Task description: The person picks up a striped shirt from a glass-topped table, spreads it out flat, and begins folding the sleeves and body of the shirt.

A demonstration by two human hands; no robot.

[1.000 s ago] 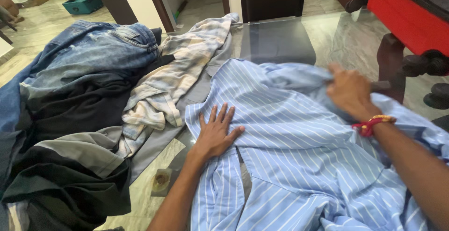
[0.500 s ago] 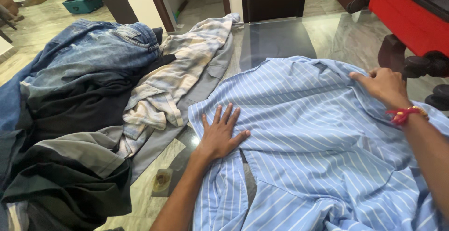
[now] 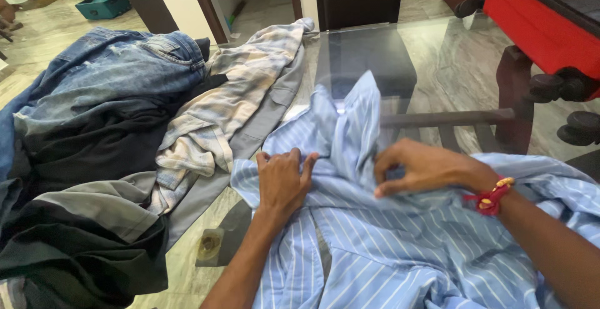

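The left hand (image 3: 282, 181) and right hand (image 3: 420, 168) both pinch the light-blue white-striped cotton shirt (image 3: 400, 246); keeping the raised fold taut and edges aligned would likely serve best.

Both forearms are bare, with no sleeves showing up to the lower edge of the view. The left hand (image 3: 282, 181) wears nothing: no ring, no band. On the wrist just behind the right hand (image 3: 420, 170) sits a red thread band (image 3: 489, 199), knotted, with a few small yellow beads along its upper side.
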